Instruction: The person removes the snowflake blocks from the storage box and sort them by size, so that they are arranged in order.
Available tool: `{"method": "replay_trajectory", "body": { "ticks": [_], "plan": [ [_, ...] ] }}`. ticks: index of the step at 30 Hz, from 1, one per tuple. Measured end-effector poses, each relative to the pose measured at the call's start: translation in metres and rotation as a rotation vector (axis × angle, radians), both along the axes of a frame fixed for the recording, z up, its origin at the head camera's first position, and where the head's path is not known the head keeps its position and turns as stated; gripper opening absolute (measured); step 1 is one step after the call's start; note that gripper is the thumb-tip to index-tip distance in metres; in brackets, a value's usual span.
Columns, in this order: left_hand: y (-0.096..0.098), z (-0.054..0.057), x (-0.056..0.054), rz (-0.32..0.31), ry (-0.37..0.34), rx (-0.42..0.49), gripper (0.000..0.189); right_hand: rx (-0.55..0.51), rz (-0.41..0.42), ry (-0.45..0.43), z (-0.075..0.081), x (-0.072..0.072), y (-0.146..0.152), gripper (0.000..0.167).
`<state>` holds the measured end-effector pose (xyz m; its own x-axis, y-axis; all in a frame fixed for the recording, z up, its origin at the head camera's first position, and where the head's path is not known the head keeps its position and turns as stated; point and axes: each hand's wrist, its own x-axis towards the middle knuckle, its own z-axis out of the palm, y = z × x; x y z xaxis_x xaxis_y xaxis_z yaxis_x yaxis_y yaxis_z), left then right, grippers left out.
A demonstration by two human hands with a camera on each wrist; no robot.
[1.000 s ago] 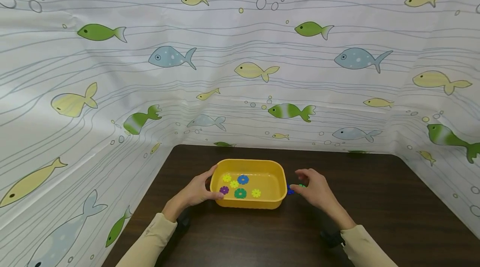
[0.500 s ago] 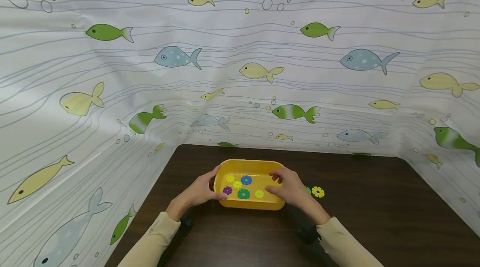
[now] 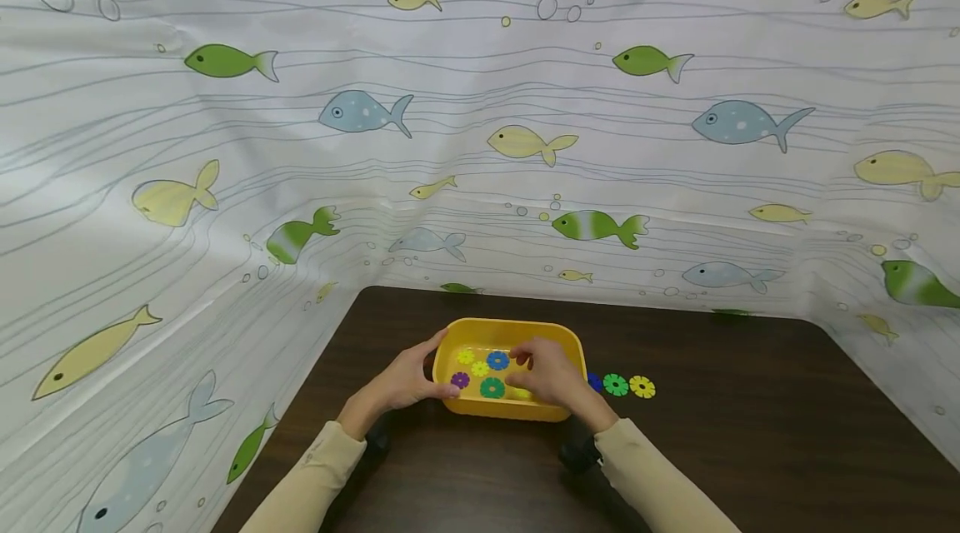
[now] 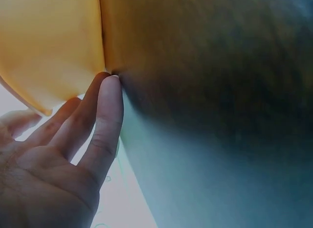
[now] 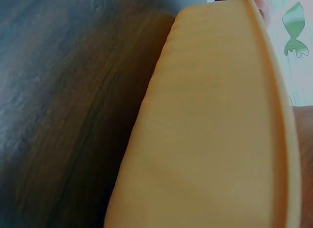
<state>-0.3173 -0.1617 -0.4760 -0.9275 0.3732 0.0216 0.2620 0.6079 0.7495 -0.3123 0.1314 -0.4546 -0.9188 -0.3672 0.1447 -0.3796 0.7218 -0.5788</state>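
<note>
A shallow yellow plastic tub [image 3: 510, 410] stands on the dark table. My left hand [image 3: 401, 379] holds its left end, thumb over the front rim and fingers along the outer wall. The left wrist view shows those fingers [image 4: 108, 110] against the tub's outside [image 4: 49, 42]. Inside lie notched flower-shaped discs: a blue disc [image 3: 497, 361], a green disc [image 3: 492, 387], a purple disc [image 3: 460, 381] and several small yellow discs [image 3: 479, 368]. My right hand [image 3: 551, 371] hovers over the tub's right half, fingers loosely bent, thumb near a partly covered yellow disc [image 3: 519, 394].
Right of the tub, a blue disc [image 3: 595, 381], a green disc [image 3: 616, 385] and a yellow disc [image 3: 642, 386] lie in a row on the wood-grain table [image 3: 750, 433]. Fish-printed white sheeting [image 3: 660, 183] rises behind and along the sides.
My right hand has moved left from beside the row of discs to over the tub, uncovering those discs. My left hand stays on the tub's left end.
</note>
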Motion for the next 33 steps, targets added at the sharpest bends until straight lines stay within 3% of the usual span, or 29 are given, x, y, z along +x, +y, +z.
{"method": "replay_trajectory", "body": {
  "ticks": [11,18,23,33],
  "plan": [
    [0.002,0.002,0.000,0.028,0.005,-0.035,0.107,0.063,0.042,-0.096,0.002,-0.007,-0.020,0.041],
    [0.000,0.006,0.002,-0.002,0.087,-0.026,0.110,0.105,0.094,-0.100,-0.001,-0.010,-0.028,0.035],
    [0.003,0.007,0.007,-0.001,0.147,0.009,0.097,0.110,0.117,-0.146,-0.004,-0.014,-0.031,0.032],
    [0.003,0.003,0.005,0.013,0.113,0.033,0.092,0.131,0.129,-0.181,-0.007,-0.017,-0.035,0.028]
  ]
}}
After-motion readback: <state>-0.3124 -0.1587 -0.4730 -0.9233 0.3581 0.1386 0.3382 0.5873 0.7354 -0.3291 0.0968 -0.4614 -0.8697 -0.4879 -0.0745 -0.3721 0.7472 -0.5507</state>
